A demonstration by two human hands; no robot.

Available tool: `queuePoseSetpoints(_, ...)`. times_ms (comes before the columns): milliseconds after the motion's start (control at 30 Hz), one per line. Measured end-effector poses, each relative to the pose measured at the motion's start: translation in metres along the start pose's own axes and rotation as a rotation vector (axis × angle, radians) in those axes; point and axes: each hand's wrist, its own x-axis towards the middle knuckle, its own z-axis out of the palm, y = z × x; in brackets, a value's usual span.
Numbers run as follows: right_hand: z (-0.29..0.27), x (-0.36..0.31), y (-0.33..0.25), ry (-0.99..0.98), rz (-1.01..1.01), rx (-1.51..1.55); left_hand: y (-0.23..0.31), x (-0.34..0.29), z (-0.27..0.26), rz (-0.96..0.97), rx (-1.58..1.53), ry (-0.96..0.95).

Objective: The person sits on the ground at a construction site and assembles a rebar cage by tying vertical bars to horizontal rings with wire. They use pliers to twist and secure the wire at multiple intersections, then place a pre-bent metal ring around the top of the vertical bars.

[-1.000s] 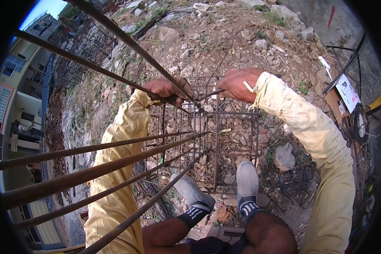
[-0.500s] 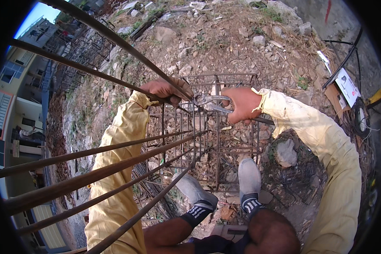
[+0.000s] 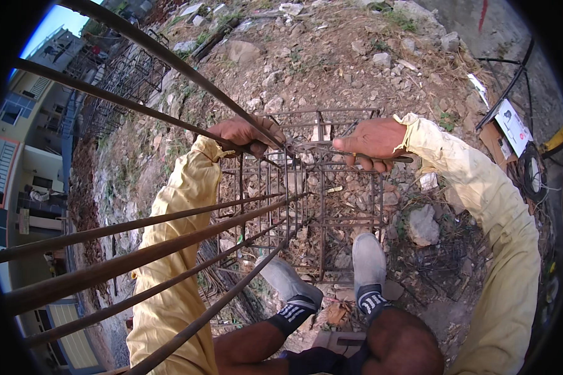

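My right hand [image 3: 376,140] is closed round the handles of a pair of pincers [image 3: 316,149]. The pincers lie nearly level, jaws at the joint where a long rebar [image 3: 187,67] meets the stirrups. My left hand [image 3: 239,132] is wrapped round the rebars on the other side of that joint, its fingertips partly hidden. The rebar cage [image 3: 322,212], long rusty bars with square stirrups, stretches beneath both hands. Any tie wire in the jaws is too small to make out.
More long bars [image 3: 137,265] of the cage cross my left forearm toward the lower left. My shoes [image 3: 369,262] stand on stony ground beside the cage. A pale rock [image 3: 423,225] lies right of it. Cardboard [image 3: 497,140] and a coil of black cable [image 3: 533,172] sit far right.
My right hand has shifted right and slightly up and turned over. The pincers' handles, spread apart before, are now close together and level. My left hand has stayed on the rebar.
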Motion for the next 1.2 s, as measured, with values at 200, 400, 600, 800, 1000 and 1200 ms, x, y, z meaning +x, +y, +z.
queuePoseSetpoints(200, 0.012, 0.012, -0.002, 0.150, -0.087, -0.507, -0.004, -0.008, -0.001, -0.022, -0.010, -0.013)
queuePoseSetpoints(400, 0.015, 0.005, 0.006, -0.169, 0.105, 0.296, 0.005, -0.007, 0.007, -0.022, 0.074, 0.037)
queuePoseSetpoints(600, 0.044, -0.003, 0.002, -0.031, 0.083, 0.368, 0.004, -0.008, 0.003, 0.003, 0.009, -0.053)
queuePoseSetpoints(800, 0.056, -0.026, -0.009, 0.313, -0.044, -0.054, -0.002, -0.006, 0.001, 0.004, -0.002, -0.058)
queuePoseSetpoints(1000, 0.071, -0.034, 0.012, 0.866, -0.369, -0.725, -0.004, -0.008, -0.002, -0.004, -0.005, -0.073)
queuePoseSetpoints(1200, 0.024, -0.016, 0.025, 0.265, -0.283, -0.341, 0.007, -0.004, 0.006, -0.004, -0.017, -0.028)
